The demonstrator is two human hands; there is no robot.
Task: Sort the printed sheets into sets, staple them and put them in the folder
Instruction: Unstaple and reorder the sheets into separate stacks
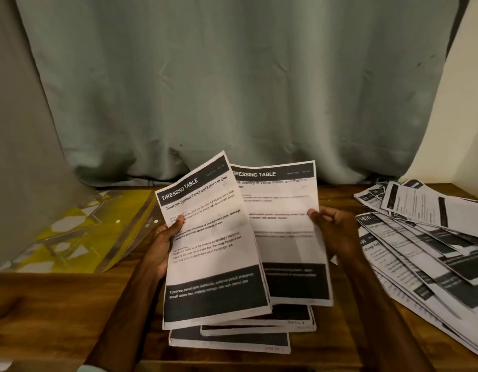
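My left hand [165,237] grips a printed sheet [211,237] headed "DRESSING TABLE", thumb on its left edge, tilted up toward me. My right hand [331,232] pinches the right edge of a second "DRESSING TABLE" sheet [286,210], which lies partly behind the first. Both are raised above a small stack of printed sheets [232,339] on the wooden table [71,304]. A clear plastic folder [79,232] with a yellow patterned insert lies open at the left. No stapler is in view.
A wide, fanned pile of loose printed sheets [425,251] covers the table's right side. A grey-green curtain [232,89] hangs right behind the table. A pale wall [468,116] stands at the far right.
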